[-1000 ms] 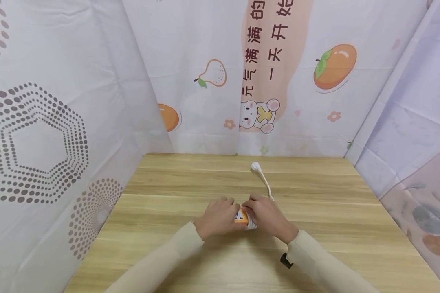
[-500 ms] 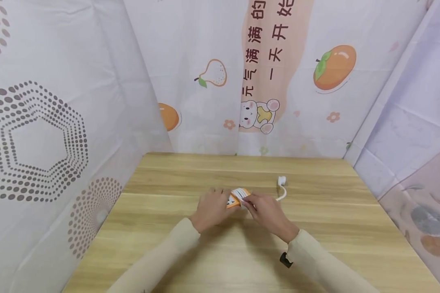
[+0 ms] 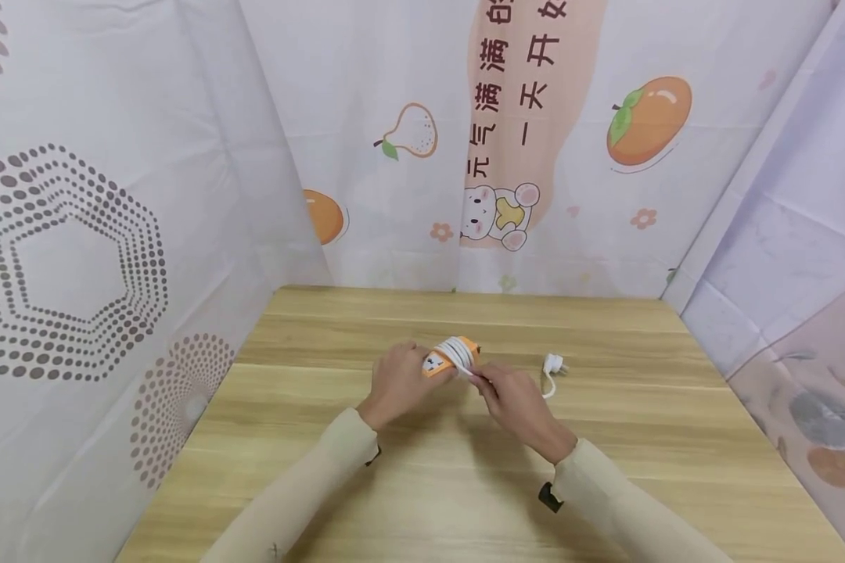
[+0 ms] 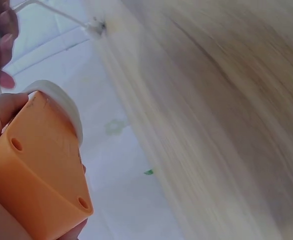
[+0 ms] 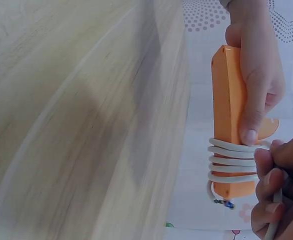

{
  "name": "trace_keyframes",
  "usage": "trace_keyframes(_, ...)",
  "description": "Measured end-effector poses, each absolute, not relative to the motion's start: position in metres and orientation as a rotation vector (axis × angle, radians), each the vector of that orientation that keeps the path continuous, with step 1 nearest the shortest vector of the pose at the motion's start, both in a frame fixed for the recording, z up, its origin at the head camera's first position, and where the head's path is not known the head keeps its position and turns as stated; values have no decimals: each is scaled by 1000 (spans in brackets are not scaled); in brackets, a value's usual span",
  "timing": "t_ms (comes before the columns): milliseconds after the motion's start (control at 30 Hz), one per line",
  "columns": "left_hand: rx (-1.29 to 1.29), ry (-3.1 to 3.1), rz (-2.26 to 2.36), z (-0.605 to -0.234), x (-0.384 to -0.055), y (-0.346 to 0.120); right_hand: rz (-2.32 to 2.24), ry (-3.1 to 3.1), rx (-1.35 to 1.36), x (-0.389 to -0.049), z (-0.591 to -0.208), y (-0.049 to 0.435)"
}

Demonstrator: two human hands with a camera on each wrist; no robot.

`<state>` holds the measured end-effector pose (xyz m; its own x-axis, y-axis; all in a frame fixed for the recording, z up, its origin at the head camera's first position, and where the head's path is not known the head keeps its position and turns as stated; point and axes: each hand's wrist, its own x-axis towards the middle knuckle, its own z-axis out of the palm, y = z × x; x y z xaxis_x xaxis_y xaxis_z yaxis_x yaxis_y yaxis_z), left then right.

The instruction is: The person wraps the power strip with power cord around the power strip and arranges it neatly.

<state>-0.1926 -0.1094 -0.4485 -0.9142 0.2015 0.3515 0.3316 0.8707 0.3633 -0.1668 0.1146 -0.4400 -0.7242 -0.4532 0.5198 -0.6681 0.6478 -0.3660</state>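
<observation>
My left hand (image 3: 398, 383) grips an orange power strip (image 5: 229, 95) by one end, thumb along its side. Several turns of white cord (image 5: 234, 162) wrap around the strip's other end. Close to these turns, my right hand (image 3: 519, 400) pinches the cord's running length between thumb and fingers. From that hand the cord trails to a white plug (image 3: 553, 363), seen over the table to the right. The left wrist view shows the strip's plain orange underside (image 4: 41, 160) with small round holes; the strip is held above the tabletop. Its socket face is partly covered by fingers and cord.
The wood-grain table (image 3: 422, 500) spreads beneath both arms. Patterned white curtains (image 3: 366, 70) hang along its back and both sides. A dark wrist strap (image 3: 551, 497) shows at the right sleeve.
Both hands have moved away from the body with the power strip, which has tilted so its wound cord shows more. The plug has swung to the right and nearer.
</observation>
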Motion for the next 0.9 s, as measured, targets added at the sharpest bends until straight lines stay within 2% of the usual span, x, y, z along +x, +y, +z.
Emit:
trace_keyframes(367,-287,-2762,-1171,-435,-197,-118,907,-2492,895,-166,-450,121)
trace_keyframes(633,-232,-2665,-1844,-437,-198,-115,1059,-2528,916,-169,-452,122)
trace_keyframes(900,-260,-2607,-2082,-437,-193,-114,1208,-2579,916,-167,-453,125)
